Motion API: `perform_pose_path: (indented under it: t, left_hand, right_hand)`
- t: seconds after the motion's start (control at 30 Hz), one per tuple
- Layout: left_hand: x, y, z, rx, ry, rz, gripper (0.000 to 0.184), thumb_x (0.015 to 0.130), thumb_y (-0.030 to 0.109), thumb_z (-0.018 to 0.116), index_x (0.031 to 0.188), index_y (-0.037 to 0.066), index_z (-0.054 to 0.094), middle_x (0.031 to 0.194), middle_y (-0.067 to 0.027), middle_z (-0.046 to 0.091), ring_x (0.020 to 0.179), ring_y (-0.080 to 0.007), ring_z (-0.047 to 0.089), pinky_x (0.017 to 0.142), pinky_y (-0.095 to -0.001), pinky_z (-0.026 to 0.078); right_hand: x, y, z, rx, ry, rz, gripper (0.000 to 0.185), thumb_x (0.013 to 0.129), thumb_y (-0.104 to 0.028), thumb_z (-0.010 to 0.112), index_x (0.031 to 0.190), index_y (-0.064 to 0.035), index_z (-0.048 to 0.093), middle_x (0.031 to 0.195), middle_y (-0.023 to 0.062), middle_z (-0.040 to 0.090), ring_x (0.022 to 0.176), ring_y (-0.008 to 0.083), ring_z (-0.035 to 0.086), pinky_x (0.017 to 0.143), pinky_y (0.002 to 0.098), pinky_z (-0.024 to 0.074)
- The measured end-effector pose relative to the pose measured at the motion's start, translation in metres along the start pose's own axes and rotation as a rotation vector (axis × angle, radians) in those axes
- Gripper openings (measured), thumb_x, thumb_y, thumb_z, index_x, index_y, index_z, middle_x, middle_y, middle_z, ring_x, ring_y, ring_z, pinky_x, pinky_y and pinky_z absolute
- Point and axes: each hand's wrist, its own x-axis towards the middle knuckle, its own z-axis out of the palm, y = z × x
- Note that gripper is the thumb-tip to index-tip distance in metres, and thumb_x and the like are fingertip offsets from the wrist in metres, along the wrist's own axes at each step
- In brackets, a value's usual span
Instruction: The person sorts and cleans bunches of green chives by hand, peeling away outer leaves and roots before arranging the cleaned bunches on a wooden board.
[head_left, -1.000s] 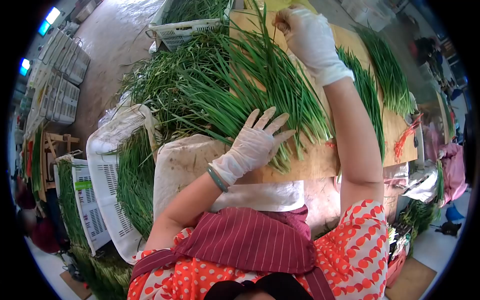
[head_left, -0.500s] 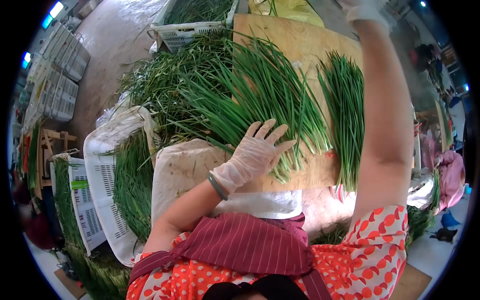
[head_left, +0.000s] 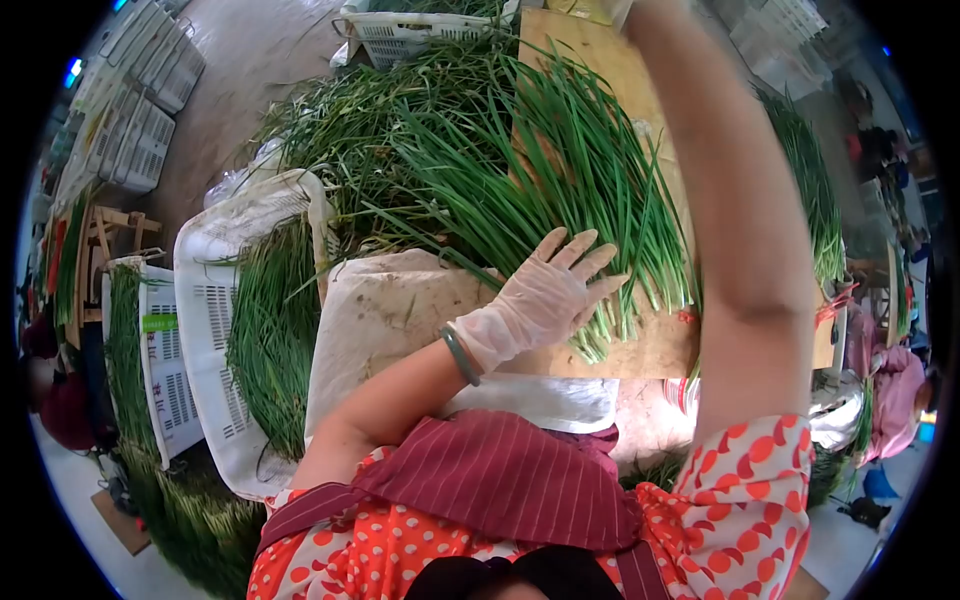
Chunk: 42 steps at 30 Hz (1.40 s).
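My left hand (head_left: pixel 545 300), in a thin pale glove, lies on the pale stem ends of a loose spread of green chives (head_left: pixel 580 190). Its fingers are spread and nothing is gripped in them. The chives rest partly on a wooden board (head_left: pixel 640 345), their leaf tips fanning up and left over a tangled heap of greens (head_left: pixel 370 140). My right arm stretches forward over the right side of the board. Only a sliver of my gloved right hand (head_left: pixel 622 10) shows at the top edge, its fingers out of sight.
White crates of greens (head_left: pixel 215 350) stand at the left, with another white crate (head_left: pixel 420 35) at the top. Stacked crates (head_left: pixel 140 145) line the far left. Another bundle of greens (head_left: pixel 812 190) lies beyond my right arm. A whitish cloth (head_left: pixel 375 310) covers something before me.
The view has shifted, so the board and chives appear farther right. My right hand has swung left and is nearly out of view; my arm hides the neat bundle. My left hand stays on the chives.
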Motion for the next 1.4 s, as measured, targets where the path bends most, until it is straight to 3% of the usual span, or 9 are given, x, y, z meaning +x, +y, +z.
perform_pose_path:
  t: [0.17, 0.43, 0.53, 0.63, 0.7, 0.8, 0.97, 1.17, 1.4]
  left_hand:
    - [-0.001, -0.002, 0.004, -0.009, 0.032, 0.004, 0.048, 0.086, 0.029, 0.05, 0.133, 0.026, 0.047, 0.139, -0.006, 0.041, 0.132, -0.0286, 0.033, 0.11, -0.0497, 0.02]
    - [0.001, -0.002, 0.002, -0.028, 0.012, 0.02, 0.047, 0.086, 0.03, 0.049, 0.132, 0.023, 0.048, 0.137, -0.0043, 0.044, 0.13, -0.0274, 0.035, 0.109, -0.0492, 0.021]
    - [0.001, -0.003, 0.006, -0.015, 0.07, 0.024, 0.047, 0.085, 0.029, 0.051, 0.131, 0.024, 0.049, 0.136, -0.0035, 0.046, 0.13, -0.0274, 0.036, 0.108, -0.0492, 0.023]
    - [0.0, -0.003, 0.009, -0.024, 0.077, 0.017, 0.047, 0.084, 0.028, 0.052, 0.131, 0.023, 0.049, 0.135, -0.0036, 0.046, 0.129, -0.0276, 0.036, 0.108, -0.0489, 0.024]
    - [0.0, -0.003, 0.007, -0.027, 0.072, 0.013, 0.047, 0.084, 0.027, 0.053, 0.131, 0.023, 0.049, 0.134, -0.0046, 0.047, 0.128, -0.0276, 0.037, 0.107, -0.049, 0.025]
    - [0.001, 0.001, 0.001, -0.033, 0.075, -0.004, 0.048, 0.082, 0.026, 0.055, 0.13, 0.022, 0.05, 0.132, -0.0062, 0.048, 0.125, -0.0275, 0.039, 0.107, -0.0493, 0.025]
    - [0.0, 0.005, -0.004, 0.042, 0.21, -0.07, 0.054, 0.078, 0.019, 0.056, 0.132, 0.018, 0.049, 0.127, -0.0102, 0.049, 0.122, -0.0303, 0.041, 0.107, -0.05, 0.025]
    - [0.001, 0.004, -0.003, 0.095, 0.301, 0.022, 0.055, 0.082, 0.021, 0.052, 0.135, 0.014, 0.045, 0.141, -0.0099, 0.039, 0.131, -0.0302, 0.032, 0.11, -0.0509, 0.02]
    - [0.003, 0.002, 0.006, 0.093, 0.207, -0.035, 0.046, 0.08, 0.023, 0.055, 0.124, 0.012, 0.054, 0.118, -0.0084, 0.053, 0.115, -0.028, 0.045, 0.106, -0.0486, 0.027]
  right_hand:
    - [-0.092, -0.017, 0.037, 0.059, -0.927, -0.061, 0.028, 0.08, -0.004, 0.061, 0.105, -0.0158, 0.069, 0.098, 0.0086, 0.069, 0.087, 0.027, 0.065, 0.079, 0.0353, 0.0517]
    - [-0.134, -0.021, 0.079, -0.291, -1.291, 0.107, 0.019, 0.074, -0.014, 0.07, 0.093, -0.0173, 0.071, 0.103, 0.0069, 0.067, 0.091, 0.0269, 0.064, 0.081, 0.0354, 0.05]
    - [-0.128, -0.014, 0.058, -0.176, -0.799, 0.049, 0.01, 0.083, -0.02, 0.067, 0.092, -0.0186, 0.071, 0.091, 0.0074, 0.068, 0.084, 0.0247, 0.065, 0.082, 0.0328, 0.0508]
    - [-0.099, 0.002, 0.057, 0.672, -0.278, 0.239, 0.022, 0.085, -0.025, 0.064, 0.097, -0.0069, 0.068, 0.099, 0.0112, 0.068, 0.092, 0.0255, 0.064, 0.085, 0.0338, 0.0493]
    - [-0.08, 0.014, 0.05, 0.286, -0.11, -0.016, 0.031, 0.088, -0.015, 0.057, 0.118, -0.009, 0.058, 0.098, 0.0141, 0.068, 0.096, 0.0279, 0.063, 0.083, 0.0362, 0.0485]
    - [-0.101, 0.021, -0.008, -0.095, -0.022, -0.065, 0.027, 0.087, -0.031, 0.06, 0.095, -0.0062, 0.069, 0.095, 0.0144, 0.068, 0.089, 0.029, 0.065, 0.081, 0.0364, 0.0504]
    - [-0.239, 0.025, -0.063, -0.612, -0.505, 0.345, 0.027, 0.081, -0.033, 0.06, 0.078, -0.0079, 0.069, 0.067, 0.0151, 0.065, 0.064, 0.0334, 0.064, 0.06, 0.0423, 0.0521]
    - [-0.336, 0.005, -0.044, -0.239, -0.576, 0.145, 0.036, 0.068, -0.003, 0.059, 0.103, -0.003, 0.062, 0.088, 0.0158, 0.064, 0.083, 0.033, 0.061, 0.073, 0.0433, 0.048]
    - [-0.308, 0.062, -0.062, -0.318, -0.112, 0.369, 0.04, 0.081, -0.022, 0.064, 0.119, -0.0107, 0.057, 0.097, 0.015, 0.066, 0.088, 0.028, 0.063, 0.073, 0.0414, 0.0493]
